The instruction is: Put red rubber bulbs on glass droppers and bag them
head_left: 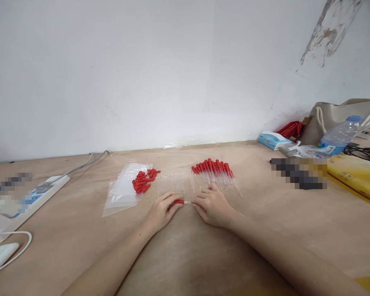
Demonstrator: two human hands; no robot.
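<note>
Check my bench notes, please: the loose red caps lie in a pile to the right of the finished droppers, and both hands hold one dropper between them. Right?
Not quite. The head view shows the loose red caps to the left of the finished droppers, beside the plastic bag. The left hand and right hand do hold one dropper between them.

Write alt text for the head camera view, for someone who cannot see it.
Two bare hands, left hand and right hand, hold one red-capped dropper between them on a wooden table. Behind lie loose red caps, clear tubes and finished droppers.
</note>
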